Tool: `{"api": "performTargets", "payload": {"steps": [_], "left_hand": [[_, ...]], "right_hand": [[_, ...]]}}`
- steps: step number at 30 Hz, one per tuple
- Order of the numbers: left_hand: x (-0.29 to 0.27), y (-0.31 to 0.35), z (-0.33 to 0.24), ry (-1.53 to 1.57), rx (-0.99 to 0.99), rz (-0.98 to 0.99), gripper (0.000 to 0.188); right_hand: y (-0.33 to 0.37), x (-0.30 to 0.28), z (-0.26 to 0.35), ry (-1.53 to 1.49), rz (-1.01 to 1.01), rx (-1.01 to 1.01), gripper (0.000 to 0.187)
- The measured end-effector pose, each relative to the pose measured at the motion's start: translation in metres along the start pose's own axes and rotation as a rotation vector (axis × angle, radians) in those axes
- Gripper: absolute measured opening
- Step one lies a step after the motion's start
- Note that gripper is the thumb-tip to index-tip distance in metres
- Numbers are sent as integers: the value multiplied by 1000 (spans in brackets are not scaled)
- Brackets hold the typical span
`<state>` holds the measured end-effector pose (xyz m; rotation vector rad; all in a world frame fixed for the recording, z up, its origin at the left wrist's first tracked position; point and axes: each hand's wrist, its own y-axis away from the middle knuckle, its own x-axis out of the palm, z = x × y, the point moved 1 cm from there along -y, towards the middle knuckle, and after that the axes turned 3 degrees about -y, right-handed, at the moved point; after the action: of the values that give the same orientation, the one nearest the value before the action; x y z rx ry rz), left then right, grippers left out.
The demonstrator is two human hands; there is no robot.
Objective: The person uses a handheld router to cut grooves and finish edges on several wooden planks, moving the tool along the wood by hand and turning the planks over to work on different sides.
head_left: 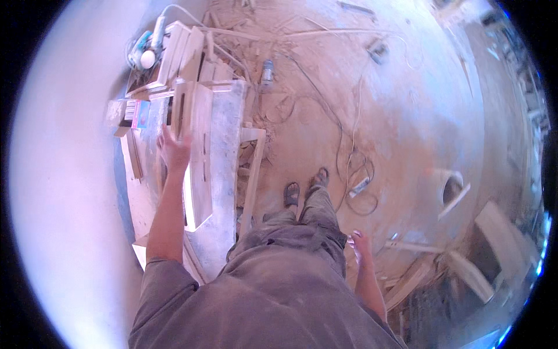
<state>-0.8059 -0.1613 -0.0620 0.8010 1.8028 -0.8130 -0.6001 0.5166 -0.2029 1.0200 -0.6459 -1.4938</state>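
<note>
My left hand (174, 150) reaches out over a dusty workbench (224, 134) and rests on the near end of a long pale wooden board (197, 168) lying along the bench. Whether its fingers grip the board is unclear through the blur. My right hand (360, 243) hangs at my side by my hip, fingers loosely apart, holding nothing. I stand beside the bench; my sandalled feet (305, 189) are on the sawdust-covered floor.
Stacked wood pieces (186, 55) and a power tool (145, 49) crowd the bench's far end. Cables (349, 163) loop across the floor with another tool (267, 72). Boards and offcuts (459, 262) lie at right. A pale wall (64, 174) is at left.
</note>
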Motion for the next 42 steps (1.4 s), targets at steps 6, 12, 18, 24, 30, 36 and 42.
{"api": "performTargets", "payload": {"steps": [6, 12, 18, 24, 30, 36, 42], "left_hand": [[46, -44, -127, 320, 134, 263, 63], [171, -98, -128, 15, 274, 247, 63], [215, -129, -106, -170, 233, 272, 55], [229, -146, -106, -189, 235, 301, 56], [223, -132, -97, -223, 204, 311, 57], [233, -114, -82, -192, 151, 283, 57], [234, -122, -78, -153, 146, 291, 57]], "right_hand": [[-147, 66, 195, 80, 201, -54, 33], [-344, 204, 339, -73, 522, 62, 35], [-509, 373, 413, 50, 610, -29, 34], [-666, 545, 445, 476, 381, -407, 45], [-701, 686, 469, 452, 94, -450, 72], [-738, 758, 458, 628, -153, -368, 74], [-777, 717, 467, 660, -120, -469, 68]]}}
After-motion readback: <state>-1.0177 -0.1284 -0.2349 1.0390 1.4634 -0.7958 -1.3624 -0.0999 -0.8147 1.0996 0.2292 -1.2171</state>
